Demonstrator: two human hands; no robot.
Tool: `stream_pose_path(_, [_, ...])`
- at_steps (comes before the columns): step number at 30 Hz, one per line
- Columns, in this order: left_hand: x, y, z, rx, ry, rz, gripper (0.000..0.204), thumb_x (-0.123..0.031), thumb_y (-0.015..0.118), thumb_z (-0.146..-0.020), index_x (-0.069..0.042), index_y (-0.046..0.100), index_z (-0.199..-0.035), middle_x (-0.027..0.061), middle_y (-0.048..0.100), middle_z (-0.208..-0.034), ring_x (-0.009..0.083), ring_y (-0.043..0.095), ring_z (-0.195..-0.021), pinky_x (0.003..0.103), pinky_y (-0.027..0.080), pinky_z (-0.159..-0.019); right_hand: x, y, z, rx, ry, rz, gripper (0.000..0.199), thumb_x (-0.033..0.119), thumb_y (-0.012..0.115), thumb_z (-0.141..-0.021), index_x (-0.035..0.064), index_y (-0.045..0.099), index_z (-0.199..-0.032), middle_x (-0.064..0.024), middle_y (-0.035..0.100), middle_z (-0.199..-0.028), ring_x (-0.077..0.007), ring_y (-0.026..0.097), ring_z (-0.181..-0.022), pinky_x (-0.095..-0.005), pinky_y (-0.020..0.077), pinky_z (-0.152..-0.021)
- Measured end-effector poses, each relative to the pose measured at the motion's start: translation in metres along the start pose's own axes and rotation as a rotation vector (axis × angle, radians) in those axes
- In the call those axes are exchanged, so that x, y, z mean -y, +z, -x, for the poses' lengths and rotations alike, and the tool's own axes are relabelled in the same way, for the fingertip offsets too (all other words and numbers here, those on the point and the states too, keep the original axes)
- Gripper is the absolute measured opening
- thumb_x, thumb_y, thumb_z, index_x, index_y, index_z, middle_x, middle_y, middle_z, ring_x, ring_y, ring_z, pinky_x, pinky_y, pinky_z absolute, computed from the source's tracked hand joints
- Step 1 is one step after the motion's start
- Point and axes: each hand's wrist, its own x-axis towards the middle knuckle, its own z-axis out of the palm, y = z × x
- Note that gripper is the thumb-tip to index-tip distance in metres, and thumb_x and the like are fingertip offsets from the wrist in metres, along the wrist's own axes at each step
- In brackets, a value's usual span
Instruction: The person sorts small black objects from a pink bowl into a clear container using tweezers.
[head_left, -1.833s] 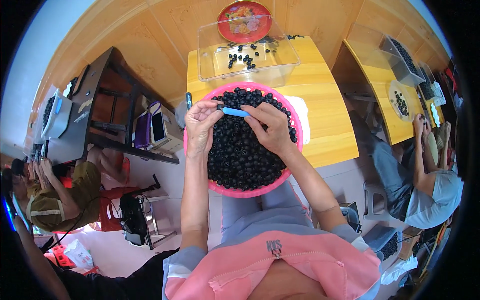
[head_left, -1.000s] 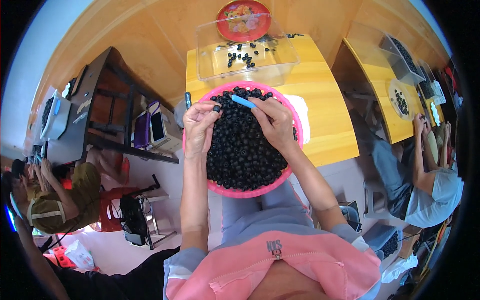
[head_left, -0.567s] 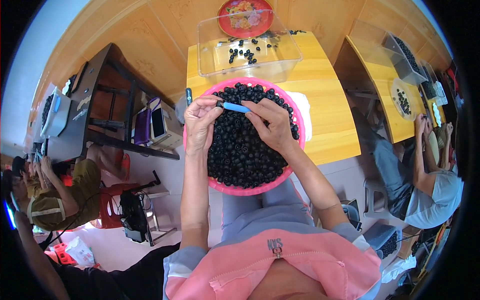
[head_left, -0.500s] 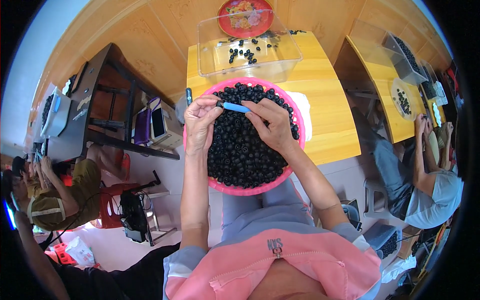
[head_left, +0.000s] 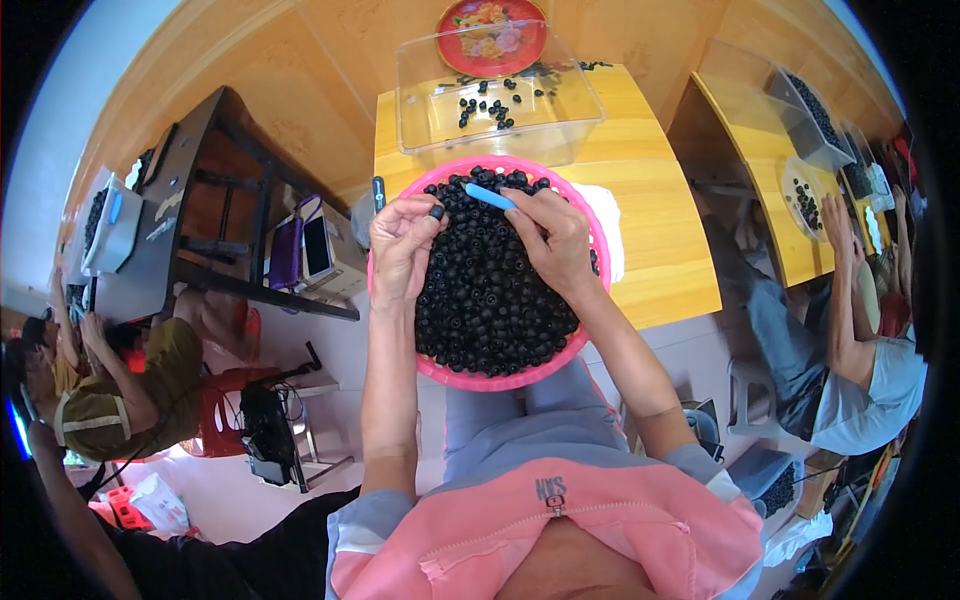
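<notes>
My left hand [head_left: 397,255] pinches a small round black part [head_left: 437,212] between thumb and fingertips, over the left side of a pink round basket [head_left: 470,380]. A slim light-blue stick-like tool [head_left: 489,196] is gripped by my right hand [head_left: 553,240]; its tip points up and left, apart from the held part. What the tool is exactly, I cannot make out. Many more round black parts [head_left: 490,300], some showing a hole, fill the basket beneath both hands. The basket rests over my lap against the table's front edge.
On the yellow table [head_left: 660,250] stands a clear plastic bin [head_left: 570,142] with several black parts inside. Behind it leans a red flowered tray [head_left: 450,45]. A dark pen-like object [head_left: 378,193] lies left of the basket. Other people work at tables on both sides.
The blue tool has drawn away from the black part, its tip swinging upward. My right hand has shifted slightly right; my left hand still pinches the part.
</notes>
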Motion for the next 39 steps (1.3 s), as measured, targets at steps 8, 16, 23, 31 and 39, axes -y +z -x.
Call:
stream_pose_path(8, [-0.004,0.010,-0.002,-0.046,-0.067,-0.039,0.012,0.000,0.062,-0.084,0.001,0.062,-0.097,0.0117,0.065,-0.097,0.0160,0.064,-0.085,0.026,0.053,-0.077,0.011,-0.001,0.002,0.051,-0.032,-0.089,0.023,0.001,0.065,-0.079,0.0031,0.068,-0.102,-0.0068,0.053,-0.065,-0.0154,0.049,-0.053,-0.0270,0.0373,-0.047])
stream_pose_path(16, [-0.004,0.014,-0.004,-0.042,-0.088,-0.043,0.013,-0.004,0.062,-0.086,0.000,0.061,-0.099,0.0109,0.065,-0.094,0.0145,0.063,-0.082,0.026,0.053,-0.076,0.011,0.000,0.002,0.075,-0.049,-0.070,0.022,0.007,0.068,-0.077,0.0030,0.067,-0.099,-0.0085,0.053,-0.067,-0.0218,0.053,-0.059,-0.0320,0.0429,-0.052])
stream_pose_path(23, [-0.004,0.012,-0.002,-0.044,-0.096,-0.055,0.018,0.000,0.063,-0.083,-0.001,0.062,-0.101,0.0107,0.065,-0.094,0.0146,0.063,-0.080,0.025,0.053,-0.076,0.010,-0.001,0.003,0.084,-0.045,-0.045,0.023,0.008,0.068,-0.077,0.0033,0.067,-0.100,-0.0091,0.054,-0.068,-0.0228,0.054,-0.062,-0.0323,0.0439,-0.054])
stream_pose_path(31, [-0.006,0.009,-0.002,-0.053,-0.120,-0.037,0.019,0.002,0.064,-0.082,-0.001,0.061,-0.100,0.0105,0.066,-0.093,0.0145,0.064,-0.080,0.025,0.053,-0.075,0.011,0.000,0.004,0.082,-0.067,-0.031,0.023,0.008,0.068,-0.077,0.0038,0.066,-0.100,-0.0095,0.054,-0.069,-0.0241,0.055,-0.063,-0.0337,0.0447,-0.055])
stream_pose_path(39, [-0.004,0.007,-0.003,-0.023,-0.125,0.026,0.015,0.002,0.063,-0.083,-0.001,0.061,-0.098,0.0103,0.065,-0.094,0.0161,0.065,-0.080,0.026,0.054,-0.073,0.010,0.000,0.002,0.071,-0.086,-0.031,0.024,0.005,0.067,-0.077,0.0035,0.067,-0.100,-0.0081,0.053,-0.067,-0.0205,0.053,-0.058,-0.0306,0.0421,-0.052])
